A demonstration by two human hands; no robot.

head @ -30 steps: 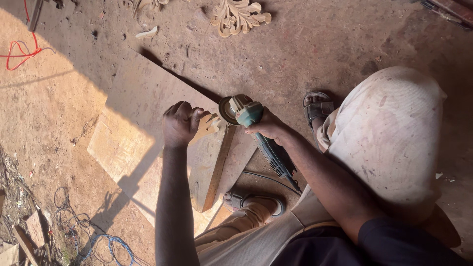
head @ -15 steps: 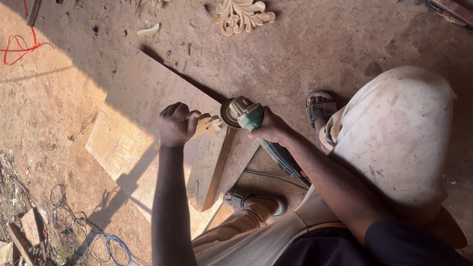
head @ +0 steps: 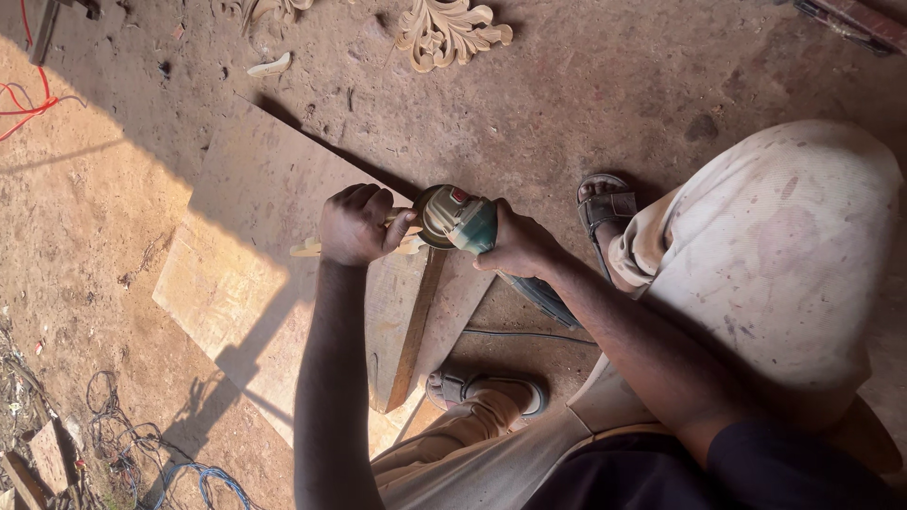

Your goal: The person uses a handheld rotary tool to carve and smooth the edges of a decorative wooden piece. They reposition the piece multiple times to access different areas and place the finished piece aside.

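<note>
The single camera sits on the person's head and looks steeply down, from close range, over both forearms and the knees to the dirt floor [head: 586,104] (there is no second view to share anything).

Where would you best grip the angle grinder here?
By its slim rear body, coming from the cable end, as the right hand does. The disc head points away toward the left hand and the small wooden piece, so that end is best avoided.
</note>
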